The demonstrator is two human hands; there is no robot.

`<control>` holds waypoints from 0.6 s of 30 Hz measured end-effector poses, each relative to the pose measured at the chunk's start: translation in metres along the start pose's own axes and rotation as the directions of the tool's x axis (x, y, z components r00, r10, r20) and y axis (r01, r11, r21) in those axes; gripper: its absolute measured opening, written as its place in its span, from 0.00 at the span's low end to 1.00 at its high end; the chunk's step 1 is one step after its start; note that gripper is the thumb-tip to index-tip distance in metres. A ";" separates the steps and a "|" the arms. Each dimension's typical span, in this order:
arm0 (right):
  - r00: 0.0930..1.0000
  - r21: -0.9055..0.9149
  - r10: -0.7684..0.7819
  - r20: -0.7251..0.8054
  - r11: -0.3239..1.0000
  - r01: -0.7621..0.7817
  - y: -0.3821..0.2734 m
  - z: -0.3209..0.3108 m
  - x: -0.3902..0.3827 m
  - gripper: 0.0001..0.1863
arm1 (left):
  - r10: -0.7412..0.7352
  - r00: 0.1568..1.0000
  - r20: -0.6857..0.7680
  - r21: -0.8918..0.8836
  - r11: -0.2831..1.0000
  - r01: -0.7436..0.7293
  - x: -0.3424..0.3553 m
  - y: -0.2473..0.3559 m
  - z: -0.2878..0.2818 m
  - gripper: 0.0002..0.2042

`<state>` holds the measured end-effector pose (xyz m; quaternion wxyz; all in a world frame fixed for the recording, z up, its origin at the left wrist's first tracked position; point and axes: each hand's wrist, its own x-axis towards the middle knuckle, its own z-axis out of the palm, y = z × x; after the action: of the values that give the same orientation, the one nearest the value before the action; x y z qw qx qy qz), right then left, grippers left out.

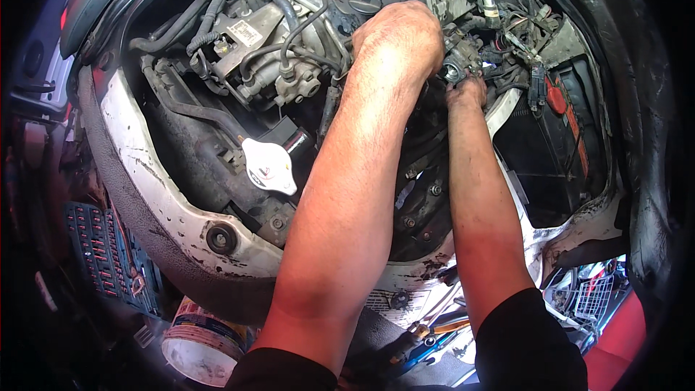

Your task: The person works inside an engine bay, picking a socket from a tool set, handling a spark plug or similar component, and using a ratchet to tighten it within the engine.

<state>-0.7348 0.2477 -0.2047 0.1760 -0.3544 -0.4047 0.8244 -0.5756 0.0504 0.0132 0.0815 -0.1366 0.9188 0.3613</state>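
Note:
My left hand (399,32) reaches over the middle of the engine (304,80), its back turned up and its fingers curled down out of sight. What those fingers hold is hidden. Just to the right, my right hand (468,92) is closed with its fingertips on a small cast metal engine part (461,54) that has a round opening. Hoses and wiring crowd around both hands. Part of that metal part is covered by my left hand.
A silver radiator cap (268,166) lies near the front, left of my left forearm. On the right sits a dark battery (539,152) with a red terminal cover (555,97). Below the white body edge (130,127) are a socket set (108,253) and a bucket (199,344).

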 end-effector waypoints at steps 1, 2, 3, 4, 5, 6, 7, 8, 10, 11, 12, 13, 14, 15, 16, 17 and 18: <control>0.998 0.010 0.009 0.063 1.000 -0.010 0.000 -0.001 0.002 0.10 | -0.011 1.000 0.005 0.003 1.000 0.011 -0.001 0.001 -0.001 0.21; 0.995 0.014 0.014 0.097 1.000 -0.016 -0.002 -0.002 0.004 0.12 | -0.021 1.000 0.010 0.007 1.000 0.021 -0.001 0.001 -0.001 0.22; 0.991 0.019 0.018 0.131 1.000 -0.021 -0.004 -0.002 0.004 0.14 | -0.030 0.999 0.014 0.010 0.999 0.030 -0.002 0.002 -0.002 0.22; 0.992 0.016 0.020 0.128 1.000 -0.022 -0.007 -0.002 0.003 0.14 | -0.007 1.000 0.011 0.012 1.000 0.007 -0.002 0.002 -0.002 0.22; 0.992 0.012 0.021 0.126 1.000 -0.023 -0.010 -0.002 0.001 0.14 | 0.015 1.000 0.008 0.014 1.000 -0.015 -0.002 0.002 -0.002 0.22; 0.992 0.014 0.028 0.125 0.999 -0.030 -0.012 -0.001 -0.002 0.14 | 0.036 0.999 0.004 0.014 0.999 -0.036 -0.002 0.002 -0.002 0.23; 0.992 0.017 0.035 0.125 0.999 -0.038 -0.013 0.000 -0.006 0.14 | 0.022 1.000 0.013 0.016 1.000 -0.022 -0.001 0.002 -0.002 0.22; 0.991 0.025 0.047 0.123 0.998 -0.051 -0.014 0.000 -0.009 0.14 | 0.008 1.000 0.022 0.017 1.000 -0.008 0.000 0.003 -0.001 0.22; 0.993 0.010 0.029 0.113 0.999 -0.030 -0.013 0.001 -0.013 0.14 | 0.001 1.000 0.018 0.013 1.000 -0.001 0.001 0.002 0.000 0.22; 0.994 -0.015 -0.001 0.105 1.000 0.002 -0.011 0.001 -0.014 0.14 | 0.009 1.000 0.004 0.007 1.000 -0.009 0.002 0.002 0.001 0.22; 0.995 -0.039 -0.031 0.097 0.999 0.035 -0.009 0.001 -0.014 0.15 | 0.016 1.000 -0.009 0.003 1.000 -0.016 0.001 0.001 0.002 0.22; 0.997 -0.025 -0.053 0.059 0.998 0.055 -0.006 0.001 -0.013 0.12 | 0.041 0.999 -0.034 -0.004 0.999 -0.042 0.000 0.000 0.003 0.21; 0.997 -0.010 -0.075 0.020 0.997 0.075 -0.004 0.001 -0.011 0.09 | 0.067 0.996 -0.060 -0.008 0.998 -0.067 -0.001 -0.001 0.005 0.21; 0.994 0.003 -0.108 -0.018 0.994 0.108 -0.002 0.001 -0.010 0.07 | 0.092 0.992 -0.086 -0.012 0.996 -0.093 -0.002 -0.002 0.006 0.21; 0.992 0.008 -0.125 0.011 0.992 0.125 -0.001 0.000 -0.010 0.07 | 0.099 0.991 -0.092 -0.015 0.995 -0.101 -0.003 -0.003 0.007 0.21; 0.987 0.013 -0.155 0.042 0.988 0.154 -0.001 0.000 -0.010 0.08 | 0.105 0.990 -0.098 -0.019 0.994 -0.108 -0.004 -0.004 0.008 0.21; 0.987 0.010 -0.150 0.057 0.989 0.150 -0.001 0.000 -0.011 0.09 | 0.112 0.988 -0.104 -0.024 0.993 -0.115 -0.004 -0.004 0.008 0.21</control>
<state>-0.7273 0.2420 -0.1990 0.2268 -0.2987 -0.4328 0.8198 -0.5702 0.0538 0.0062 0.0115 -0.1035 0.9225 0.3718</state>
